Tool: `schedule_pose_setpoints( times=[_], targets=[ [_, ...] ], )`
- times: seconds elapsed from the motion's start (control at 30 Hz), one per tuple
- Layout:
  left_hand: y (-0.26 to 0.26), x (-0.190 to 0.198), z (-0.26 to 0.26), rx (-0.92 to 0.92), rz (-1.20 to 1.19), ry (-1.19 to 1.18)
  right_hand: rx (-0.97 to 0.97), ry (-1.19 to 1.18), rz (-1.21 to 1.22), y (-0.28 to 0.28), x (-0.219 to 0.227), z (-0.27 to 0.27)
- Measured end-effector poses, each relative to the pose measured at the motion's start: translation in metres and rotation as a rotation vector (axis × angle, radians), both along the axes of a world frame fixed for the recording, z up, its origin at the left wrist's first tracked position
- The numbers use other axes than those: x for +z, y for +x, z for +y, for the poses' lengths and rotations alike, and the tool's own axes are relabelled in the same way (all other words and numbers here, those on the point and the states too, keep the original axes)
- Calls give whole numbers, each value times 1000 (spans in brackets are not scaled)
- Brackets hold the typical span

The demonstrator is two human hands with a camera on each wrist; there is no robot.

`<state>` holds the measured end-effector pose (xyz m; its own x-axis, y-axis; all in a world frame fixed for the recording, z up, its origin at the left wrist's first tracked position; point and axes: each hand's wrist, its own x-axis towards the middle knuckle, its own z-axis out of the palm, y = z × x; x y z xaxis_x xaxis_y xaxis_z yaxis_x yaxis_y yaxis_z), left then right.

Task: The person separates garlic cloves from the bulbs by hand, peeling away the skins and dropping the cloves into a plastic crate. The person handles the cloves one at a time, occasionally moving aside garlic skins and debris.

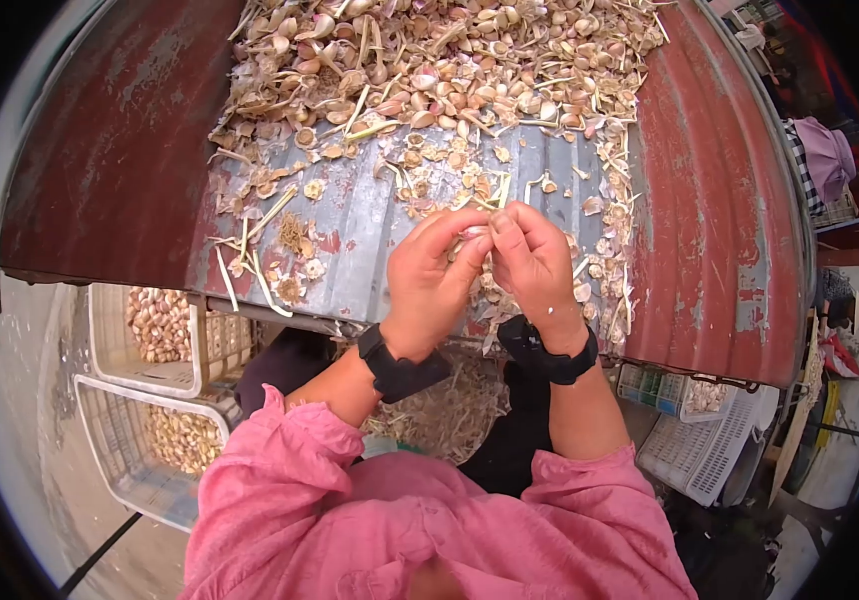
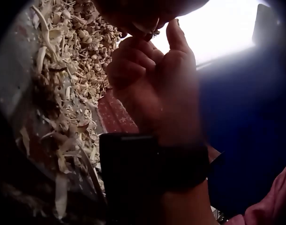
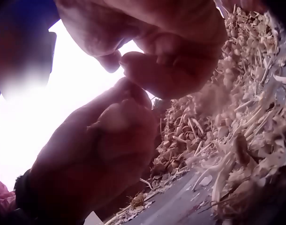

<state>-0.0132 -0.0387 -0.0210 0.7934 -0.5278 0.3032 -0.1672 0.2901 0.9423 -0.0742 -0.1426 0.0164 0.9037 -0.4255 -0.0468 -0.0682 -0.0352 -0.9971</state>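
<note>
In the head view both hands meet over the near part of the metal sheet [image 1: 350,235]. My left hand [image 1: 425,285] pinches a pinkish garlic clove [image 1: 473,232] between thumb and forefinger. My right hand [image 1: 538,270] has its thumb and curled forefinger at the clove's other end, gripping it there. Fingers hide most of the clove. The left wrist view shows the right hand [image 2: 157,84] from the side, below the dark fingers of the left. In the right wrist view the left hand [image 3: 101,140] is lower left, its fingertips against the right hand [image 3: 166,42].
A large heap of garlic cloves [image 1: 430,70] covers the sheet's far part. Dry skins and stalks [image 1: 275,215] lie scattered nearer. Red corrugated panels [image 1: 720,200] flank it. Plastic crates [image 1: 145,385] with cloves stand lower left; a white basket [image 1: 695,455] is lower right.
</note>
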Motion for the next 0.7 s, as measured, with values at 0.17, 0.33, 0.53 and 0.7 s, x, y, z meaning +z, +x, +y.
schedule_pose_setpoints(
  times=[0.17, 0.33, 0.53, 0.7],
  targets=[
    [-1, 12, 2, -205, 485, -96, -17, 511, -89, -6, 0, 0],
    [16, 15, 3, -383, 1043, -380, 222, 131, 232, -9, 9, -28],
    [31, 7, 8, -195, 1335, -457, 226, -476, 417, 21, 14, -59],
    [30, 6, 6, -131, 1254, -290, -26, -914, 296, 112, -40, -85]
  ],
)
